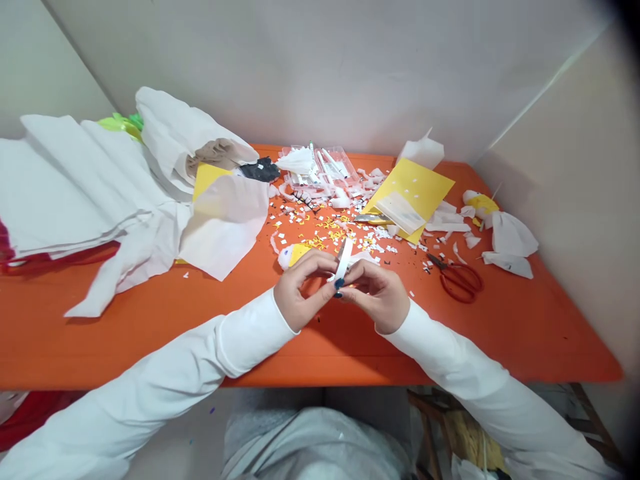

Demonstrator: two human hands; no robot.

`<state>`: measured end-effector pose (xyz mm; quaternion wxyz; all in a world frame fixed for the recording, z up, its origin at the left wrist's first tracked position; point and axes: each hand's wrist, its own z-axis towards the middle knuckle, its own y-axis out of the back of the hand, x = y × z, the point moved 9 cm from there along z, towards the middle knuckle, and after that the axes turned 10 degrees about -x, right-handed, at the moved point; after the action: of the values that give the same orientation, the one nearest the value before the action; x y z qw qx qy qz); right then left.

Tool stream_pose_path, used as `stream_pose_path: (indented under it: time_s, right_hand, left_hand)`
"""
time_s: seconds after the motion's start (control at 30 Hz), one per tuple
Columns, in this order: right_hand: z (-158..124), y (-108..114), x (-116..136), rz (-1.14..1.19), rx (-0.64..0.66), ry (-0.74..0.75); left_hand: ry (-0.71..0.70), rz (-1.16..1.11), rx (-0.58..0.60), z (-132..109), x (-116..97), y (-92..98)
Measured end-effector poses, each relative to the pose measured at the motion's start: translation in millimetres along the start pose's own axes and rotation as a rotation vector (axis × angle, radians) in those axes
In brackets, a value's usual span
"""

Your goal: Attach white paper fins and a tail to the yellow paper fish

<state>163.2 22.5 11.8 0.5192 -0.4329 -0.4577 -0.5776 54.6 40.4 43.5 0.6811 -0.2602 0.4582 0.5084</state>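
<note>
Above the front half of the orange table, my left hand and my right hand meet with their fingers closed. Between them is a narrow white band, curved like a tape roll seen edge-on; I cannot tell its exact kind. Both thumbs and fingertips pinch its lower end, and part of it is hidden by the fingers. Just behind my left hand lies a small white and yellow paper figure, partly covered by that hand. To the right of my right hand lie red-handled scissors.
White paper sheets and a white roll cover the table's left side. Paper scraps litter the middle, before a clear box of pens. Yellow card, a cutter and another yellow-and-white figure are at right.
</note>
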Motion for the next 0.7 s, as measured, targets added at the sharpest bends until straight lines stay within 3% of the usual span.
stream_pose_path:
  time_s: [0.1,0.2,0.27,0.4,0.57,0.7]
  right_hand:
    - [1.8,16.8,18.4,-0.188,-0.14,0.191]
    - [-1.5,38.3,52.3,-0.351,-0.327,0.481]
    - [0.4,31.5,61.7,-0.481,-0.215,0.576]
    - [4.6,9.7,50.7,-0.452,0.164,0.507]
    - [3.5,6.2,46.7,-0.405,0.209,0.482]
    - [0.7,3.6,49.8,-0.433,0.21,0.516]
  left_hand:
    - [0.137,-0.188,-0.006,-1.6,7.2,-0.2]
    - [0.207,-0.226,0.1,-4.3,5.6,-7.0]
    - [0.225,-0.2,0.172,-6.2,2.2,-11.5]
    - [0.266,-0.299,0.233,-8.6,-2.0,-17.3]
    - [0.418,-0.403,0.239,-13.3,9.1,-21.4]
    - [0.401,-0.343,0.246,-13.6,10.5,-20.5]
